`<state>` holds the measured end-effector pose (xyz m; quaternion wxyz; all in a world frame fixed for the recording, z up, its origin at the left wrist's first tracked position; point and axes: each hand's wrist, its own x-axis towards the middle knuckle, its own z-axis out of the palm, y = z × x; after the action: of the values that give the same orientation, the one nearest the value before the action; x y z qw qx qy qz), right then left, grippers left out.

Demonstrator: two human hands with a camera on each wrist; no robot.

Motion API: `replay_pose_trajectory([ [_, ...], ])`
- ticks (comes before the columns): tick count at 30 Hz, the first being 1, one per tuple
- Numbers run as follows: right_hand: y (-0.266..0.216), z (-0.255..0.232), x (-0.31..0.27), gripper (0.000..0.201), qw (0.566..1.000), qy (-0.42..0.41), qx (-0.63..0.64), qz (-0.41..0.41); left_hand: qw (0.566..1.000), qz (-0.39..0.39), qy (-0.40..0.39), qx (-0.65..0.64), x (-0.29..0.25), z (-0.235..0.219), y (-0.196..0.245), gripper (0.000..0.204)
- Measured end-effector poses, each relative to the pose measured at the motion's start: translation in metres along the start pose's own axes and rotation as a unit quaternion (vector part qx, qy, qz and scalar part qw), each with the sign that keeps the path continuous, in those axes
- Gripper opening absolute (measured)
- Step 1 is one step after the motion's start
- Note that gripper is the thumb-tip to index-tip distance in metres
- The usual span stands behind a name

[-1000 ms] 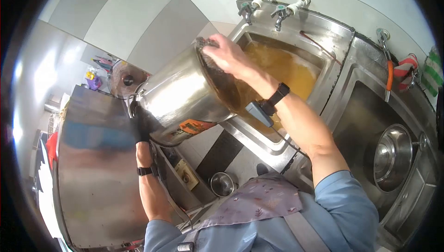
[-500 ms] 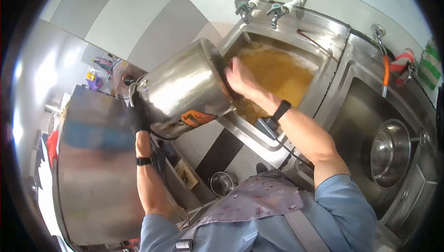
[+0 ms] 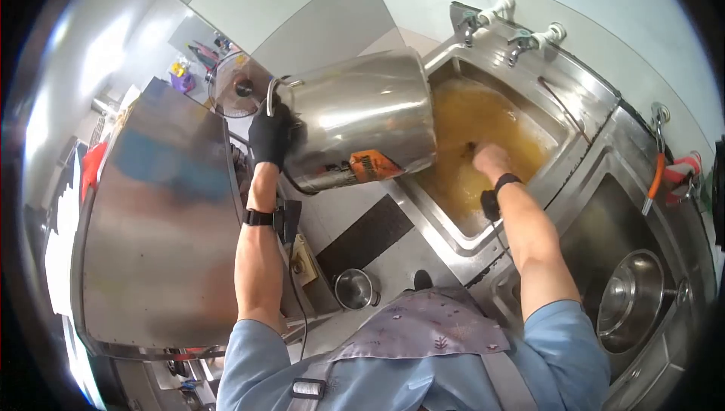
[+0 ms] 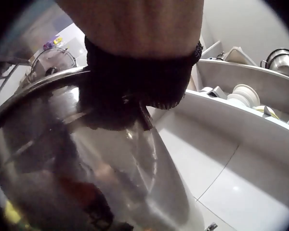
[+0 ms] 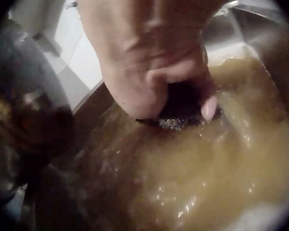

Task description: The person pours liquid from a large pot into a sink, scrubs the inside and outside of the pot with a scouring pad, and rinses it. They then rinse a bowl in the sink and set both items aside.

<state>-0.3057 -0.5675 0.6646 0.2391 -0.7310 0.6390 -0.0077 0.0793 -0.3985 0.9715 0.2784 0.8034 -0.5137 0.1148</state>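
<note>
A large steel pot [image 3: 362,120] lies tilted on its side in the air, its mouth facing the left sink basin [image 3: 442,207]. My left hand [image 3: 270,135], in a black glove, grips it at the base end beside a wire handle; in the left wrist view the glove [image 4: 135,86] lies over the edge of the pot [image 4: 106,163], fingers largely hidden. Over the basin, my bare right hand [image 3: 492,160] is at the surface of the cloudy yellow-brown water [image 3: 529,143]. The right wrist view shows the hand [image 5: 154,62] curled round a dark scrubber [image 5: 173,123] touching the water.
Two taps [image 3: 521,47] stand behind the basin. The right basin holds a steel bowl [image 3: 630,298]. A metal-topped surface [image 3: 166,237] lies at the left, with a glass lid [image 3: 234,86] beyond it. A small pot [image 3: 355,289] sits low between surface and sinks.
My right hand has moved from the pot's mouth down to the basin water with the scrubber. The pot has turned closer to horizontal, and the head view has shifted.
</note>
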Motion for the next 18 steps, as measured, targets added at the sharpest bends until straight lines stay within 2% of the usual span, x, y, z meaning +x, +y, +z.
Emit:
replay_pose_trajectory([
  [1,0.016,0.009,0.012,0.043,1.000,-0.001,-0.007,-0.005,1.000,-0.008,0.002,-0.002,0.002,0.004,-0.004,0.034],
  [2,0.037,0.040,0.035,0.044,0.998,0.017,-0.056,-0.017,0.997,-0.007,0.004,-0.073,0.004,0.010,-0.009,0.038],
  [3,0.039,0.041,0.029,0.045,0.995,-0.030,-0.079,-0.046,0.990,-0.001,0.005,-0.143,0.005,0.011,-0.007,0.042],
  [4,0.040,0.042,0.023,0.048,0.994,-0.063,-0.069,-0.063,0.989,-0.002,0.009,-0.148,0.006,0.012,-0.003,0.042],
  [6,0.028,0.023,0.011,0.052,0.998,-0.051,0.018,-0.027,0.982,-0.005,-0.027,-0.188,0.002,0.014,0.003,0.045],
  [8,-0.002,-0.027,-0.013,0.057,0.986,0.048,0.157,0.021,0.970,-0.022,-0.054,-0.235,0.003,0.018,0.006,0.048],
  [9,-0.016,-0.050,-0.027,0.060,0.970,0.109,0.218,0.007,0.957,-0.042,-0.078,-0.277,0.003,0.019,0.008,0.051],
  [11,-0.033,-0.079,-0.050,0.054,0.912,0.242,0.314,-0.107,0.940,-0.060,-0.100,-0.321,0.003,0.020,0.010,0.055],
  [12,-0.045,-0.092,-0.064,0.054,0.911,0.245,0.313,-0.107,0.933,-0.059,-0.104,-0.341,0.003,0.021,0.009,0.057],
  [14,-0.071,-0.116,-0.091,0.049,0.800,0.435,0.333,-0.244,0.924,-0.054,-0.109,-0.363,0.005,0.028,0.007,0.059],
  [16,-0.092,-0.131,-0.106,0.048,0.785,0.474,0.305,-0.258,0.911,-0.071,-0.111,-0.390,0.008,0.030,0.004,0.057],
  [18,-0.110,-0.133,-0.116,0.045,0.807,0.455,0.266,-0.267,0.926,-0.055,-0.108,-0.357,0.003,0.030,0.005,0.058],
])
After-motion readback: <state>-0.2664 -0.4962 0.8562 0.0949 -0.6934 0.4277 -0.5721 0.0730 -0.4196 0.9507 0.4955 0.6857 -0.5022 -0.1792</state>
